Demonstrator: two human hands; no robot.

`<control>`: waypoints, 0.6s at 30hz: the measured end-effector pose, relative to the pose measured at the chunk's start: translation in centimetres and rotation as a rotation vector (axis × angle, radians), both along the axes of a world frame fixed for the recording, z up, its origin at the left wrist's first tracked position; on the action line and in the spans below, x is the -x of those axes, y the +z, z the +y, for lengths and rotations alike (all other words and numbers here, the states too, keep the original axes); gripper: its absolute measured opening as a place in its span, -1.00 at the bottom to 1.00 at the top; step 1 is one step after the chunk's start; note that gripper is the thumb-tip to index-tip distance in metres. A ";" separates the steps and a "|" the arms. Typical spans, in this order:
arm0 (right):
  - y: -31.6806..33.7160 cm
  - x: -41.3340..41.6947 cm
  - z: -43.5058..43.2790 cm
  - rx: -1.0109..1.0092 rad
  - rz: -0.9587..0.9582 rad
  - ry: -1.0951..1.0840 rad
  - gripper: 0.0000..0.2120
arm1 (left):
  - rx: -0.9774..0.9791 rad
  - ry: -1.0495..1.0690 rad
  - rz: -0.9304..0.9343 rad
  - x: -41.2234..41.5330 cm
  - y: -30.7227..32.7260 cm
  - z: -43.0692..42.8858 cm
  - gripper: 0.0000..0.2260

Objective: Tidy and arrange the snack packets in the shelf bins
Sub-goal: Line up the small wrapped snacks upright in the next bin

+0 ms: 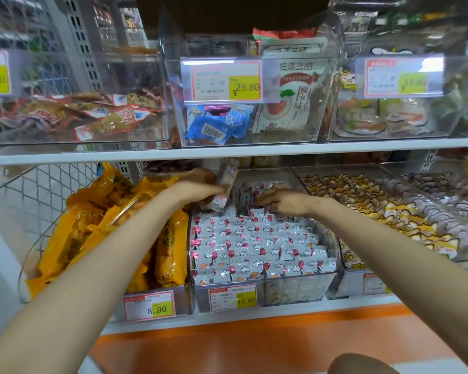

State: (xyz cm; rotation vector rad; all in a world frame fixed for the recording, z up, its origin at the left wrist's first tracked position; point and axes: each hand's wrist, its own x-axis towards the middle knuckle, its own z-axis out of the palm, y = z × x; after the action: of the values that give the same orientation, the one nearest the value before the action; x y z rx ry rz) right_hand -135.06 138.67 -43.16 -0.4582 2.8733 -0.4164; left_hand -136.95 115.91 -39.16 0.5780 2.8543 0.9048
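The left hand (200,188) grips a little stack of packets (226,182). Its fingers are curled tight round the stack. The stack stands up, tilted, above the back left corner of the clear bin (295,290). The right hand (281,202) is just to the right of that stack, palm down. Its fingers are bent onto the white packets (254,247) at the back of the same bin. I cannot tell if those fingers pinch one or only touch. Nearer the person than both hands, more of these white packets with red balloons lie in neat rows. Left of the left fingers are big yellow bags (106,220). Right of the right fingers are cat packets (376,209) in the next bin. The upper shelf (227,152) hangs close above both hands.
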 end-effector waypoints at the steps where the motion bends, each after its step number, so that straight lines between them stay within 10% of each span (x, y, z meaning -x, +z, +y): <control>1: 0.0 0.0 0.0 0.005 0.001 -0.003 -0.61 | 0.056 -0.001 0.045 0.2 -0.1 0.6 -0.73; 18: -0.6 0.9 0.2 0.004 0.028 0.005 -0.64 | -0.043 -0.061 0.076 3.7 -2.8 6.6 -0.23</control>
State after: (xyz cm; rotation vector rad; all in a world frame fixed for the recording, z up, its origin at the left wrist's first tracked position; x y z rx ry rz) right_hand -135.92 138.90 -43.74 -0.4759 2.8980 -0.4181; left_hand -140.60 122.50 -41.92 0.7146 2.8725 0.9560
